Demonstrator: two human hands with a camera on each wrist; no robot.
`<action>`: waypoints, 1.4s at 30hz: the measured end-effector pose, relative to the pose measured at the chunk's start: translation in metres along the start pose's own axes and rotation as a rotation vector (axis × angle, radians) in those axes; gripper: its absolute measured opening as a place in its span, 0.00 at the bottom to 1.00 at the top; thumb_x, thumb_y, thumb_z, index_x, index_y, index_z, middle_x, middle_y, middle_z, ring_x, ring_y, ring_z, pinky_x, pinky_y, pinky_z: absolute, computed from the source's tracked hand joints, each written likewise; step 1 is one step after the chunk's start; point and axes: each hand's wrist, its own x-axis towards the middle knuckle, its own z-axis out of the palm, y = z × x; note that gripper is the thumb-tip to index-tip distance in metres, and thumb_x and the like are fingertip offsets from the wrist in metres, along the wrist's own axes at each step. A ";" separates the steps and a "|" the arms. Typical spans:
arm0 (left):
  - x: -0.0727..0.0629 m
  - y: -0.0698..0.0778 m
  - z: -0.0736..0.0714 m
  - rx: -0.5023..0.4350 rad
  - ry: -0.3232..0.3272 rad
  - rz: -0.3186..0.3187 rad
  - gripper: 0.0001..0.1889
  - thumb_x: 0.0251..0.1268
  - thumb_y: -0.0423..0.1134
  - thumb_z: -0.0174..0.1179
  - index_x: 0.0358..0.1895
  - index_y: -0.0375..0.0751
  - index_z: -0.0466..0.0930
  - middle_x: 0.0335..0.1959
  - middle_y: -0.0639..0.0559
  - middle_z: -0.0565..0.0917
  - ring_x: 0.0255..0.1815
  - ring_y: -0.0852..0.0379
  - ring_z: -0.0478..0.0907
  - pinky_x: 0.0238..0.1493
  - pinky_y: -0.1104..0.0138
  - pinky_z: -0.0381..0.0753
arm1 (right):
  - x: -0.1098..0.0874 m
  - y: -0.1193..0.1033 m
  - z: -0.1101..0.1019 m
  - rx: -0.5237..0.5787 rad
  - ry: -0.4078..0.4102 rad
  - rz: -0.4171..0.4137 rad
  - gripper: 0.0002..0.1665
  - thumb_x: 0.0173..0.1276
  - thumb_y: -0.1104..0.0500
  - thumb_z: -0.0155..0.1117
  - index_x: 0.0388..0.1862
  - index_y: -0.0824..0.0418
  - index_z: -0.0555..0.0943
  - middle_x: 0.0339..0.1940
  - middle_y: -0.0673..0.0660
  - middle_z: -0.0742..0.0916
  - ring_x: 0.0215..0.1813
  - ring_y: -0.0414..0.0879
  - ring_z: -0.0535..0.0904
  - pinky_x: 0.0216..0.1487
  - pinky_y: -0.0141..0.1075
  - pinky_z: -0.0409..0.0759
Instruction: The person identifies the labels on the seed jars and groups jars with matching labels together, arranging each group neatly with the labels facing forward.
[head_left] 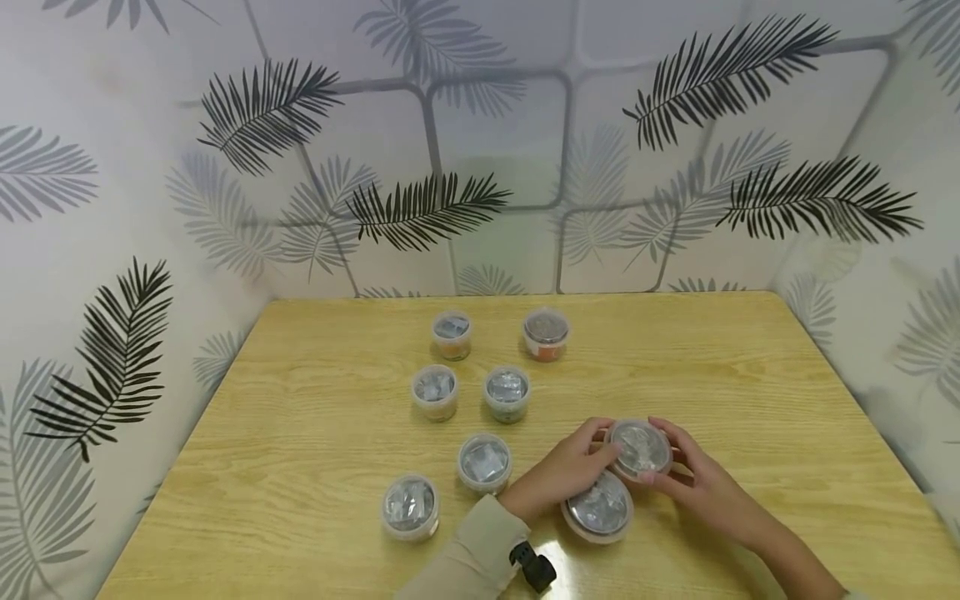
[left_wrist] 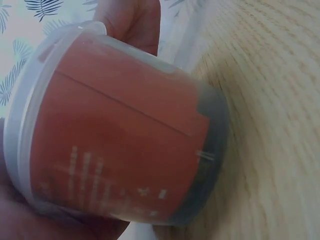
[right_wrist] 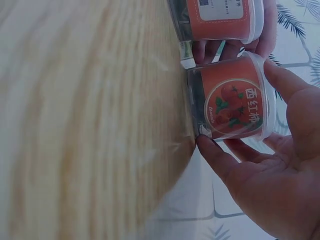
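Note:
Both hands are on a round clear plastic tub (head_left: 641, 447) with a silvery top. My left hand (head_left: 566, 467) grips its left side, thumb on the lid rim and fingers behind. From the right, my right hand (head_left: 708, 487) holds it between thumb and fingers. A red label with a tomato picture shows on this tub (right_wrist: 232, 102) in the right wrist view, its base close to the tabletop. Just nearer stands a second red-labelled tub (head_left: 600, 506), beside my left wrist. This nearer tub (left_wrist: 120, 130) fills the left wrist view and hides much of the hands.
Several more lidded tubs stand left of the hands, including one beside the left forearm (head_left: 484, 461) and one farther left (head_left: 410, 507). An orange-labelled tub (head_left: 546, 333) is near the back. A leaf-patterned wall (head_left: 495, 167) borders the wooden table (head_left: 300, 417).

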 end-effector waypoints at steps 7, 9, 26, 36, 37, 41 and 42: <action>-0.004 0.009 -0.010 -0.021 -0.001 0.054 0.24 0.69 0.57 0.45 0.65 0.54 0.64 0.55 0.56 0.74 0.51 0.62 0.73 0.49 0.66 0.74 | 0.002 -0.008 -0.006 0.006 0.006 -0.035 0.39 0.69 0.56 0.57 0.73 0.45 0.51 0.63 0.63 0.69 0.62 0.60 0.67 0.52 0.44 0.76; -0.007 0.014 -0.013 -0.050 -0.001 0.067 0.25 0.69 0.58 0.45 0.65 0.55 0.64 0.54 0.58 0.74 0.50 0.63 0.73 0.47 0.68 0.75 | 0.003 -0.013 -0.009 0.025 0.009 -0.053 0.38 0.70 0.58 0.56 0.73 0.45 0.50 0.62 0.62 0.70 0.62 0.56 0.67 0.51 0.40 0.77; -0.043 0.045 -0.043 -0.119 0.078 0.274 0.21 0.72 0.53 0.45 0.66 0.63 0.61 0.61 0.62 0.67 0.57 0.58 0.68 0.50 0.65 0.73 | 0.012 -0.070 -0.004 0.240 0.002 -0.235 0.39 0.66 0.71 0.57 0.72 0.59 0.53 0.63 0.61 0.66 0.60 0.42 0.68 0.52 0.33 0.76; -0.072 0.053 -0.061 -0.148 0.159 0.272 0.21 0.71 0.51 0.48 0.65 0.61 0.60 0.62 0.62 0.65 0.57 0.56 0.67 0.50 0.65 0.75 | 0.022 -0.094 0.010 0.326 -0.058 -0.306 0.41 0.64 0.73 0.57 0.72 0.60 0.53 0.63 0.62 0.66 0.61 0.46 0.68 0.55 0.35 0.74; -0.073 0.053 -0.062 -0.151 0.173 0.268 0.21 0.70 0.51 0.48 0.65 0.62 0.61 0.62 0.62 0.65 0.57 0.56 0.67 0.50 0.66 0.75 | 0.024 -0.096 0.012 0.320 -0.061 -0.306 0.41 0.65 0.73 0.57 0.73 0.60 0.53 0.63 0.62 0.66 0.61 0.46 0.67 0.55 0.35 0.75; -0.076 0.051 -0.066 -0.186 0.213 0.280 0.21 0.70 0.49 0.50 0.64 0.57 0.63 0.61 0.59 0.66 0.57 0.55 0.68 0.49 0.67 0.76 | 0.027 -0.102 0.019 0.257 -0.049 -0.284 0.39 0.66 0.69 0.57 0.72 0.57 0.54 0.64 0.59 0.66 0.62 0.46 0.66 0.55 0.34 0.74; -0.076 0.051 -0.067 -0.194 0.218 0.286 0.21 0.69 0.48 0.51 0.64 0.56 0.63 0.61 0.58 0.66 0.57 0.54 0.68 0.48 0.67 0.77 | 0.028 -0.104 0.021 0.225 -0.040 -0.282 0.39 0.66 0.68 0.58 0.72 0.56 0.54 0.64 0.58 0.66 0.62 0.46 0.66 0.55 0.34 0.74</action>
